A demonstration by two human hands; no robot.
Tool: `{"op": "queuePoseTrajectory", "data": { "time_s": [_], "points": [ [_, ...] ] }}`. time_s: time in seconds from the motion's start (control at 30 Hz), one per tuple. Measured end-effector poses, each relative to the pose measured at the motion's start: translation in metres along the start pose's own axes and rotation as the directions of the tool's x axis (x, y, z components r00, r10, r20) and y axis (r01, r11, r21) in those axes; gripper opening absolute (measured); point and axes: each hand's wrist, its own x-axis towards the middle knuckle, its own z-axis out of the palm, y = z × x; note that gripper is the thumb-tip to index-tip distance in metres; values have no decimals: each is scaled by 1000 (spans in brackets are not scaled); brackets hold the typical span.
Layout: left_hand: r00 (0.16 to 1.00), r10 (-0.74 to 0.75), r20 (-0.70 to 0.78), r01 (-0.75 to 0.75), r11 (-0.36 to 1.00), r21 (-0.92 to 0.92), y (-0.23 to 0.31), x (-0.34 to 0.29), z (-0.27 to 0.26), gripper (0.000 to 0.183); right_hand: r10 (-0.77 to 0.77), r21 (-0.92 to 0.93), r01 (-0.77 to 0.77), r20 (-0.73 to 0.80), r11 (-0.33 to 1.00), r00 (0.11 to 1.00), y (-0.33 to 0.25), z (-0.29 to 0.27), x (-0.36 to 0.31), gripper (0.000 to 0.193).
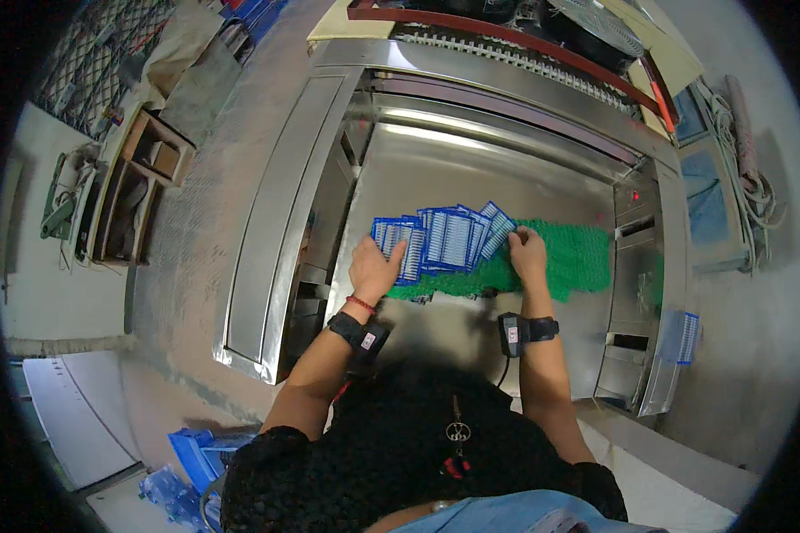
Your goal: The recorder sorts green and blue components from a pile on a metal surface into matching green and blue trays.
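Several flat blue-and-white printed cards (449,240) lie overlapped and fanned out in front of me. My left hand (375,268) is closed on the left-hand group of cards (412,250), its thumb on top and its other fingers partly hidden at the outer edge. At the right end, my right hand (529,256) pinches the corner of a tilted card (498,231). Beneath and beside the cards spreads a bumpy green layer (578,258), whose kind I cannot make out. Both wrists wear black straps with small boxes.
A shiny metal work tray (489,169) with raised sides surrounds the cards. Behind it is a machine bed with a dark red frame (507,35). Another blue card (688,338) rests on the outer right side. Wooden shelves (142,178) stand left, a blue stool (196,453) lower left.
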Motion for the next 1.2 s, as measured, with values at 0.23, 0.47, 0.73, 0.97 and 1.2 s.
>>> {"op": "queuePoseTrajectory", "data": {
  "time_s": [0.23,0.47,0.73,0.97,1.2],
  "points": [
    [1000,17,2,-17,1000,2,1,2,1,65,-110,-509,93,-3,856,994,-26,5,27,27],
    [998,27,61,-26,1000,-10,9,1,2,67,-246,-211,276,159,938,956,2,6,59,23],
    [999,13,39,-13,1000,14,-3,1,4,73,-423,-262,441,124,858,898,-37,11,44,21],
    [999,23,42,-24,1000,18,-1,1,3,73,-428,-59,437,124,897,895,-28,15,53,19],
    [999,22,34,-22,1000,3,-1,0,1,72,-52,540,-263,499,799,865,-18,14,57,13]
  ]
}}
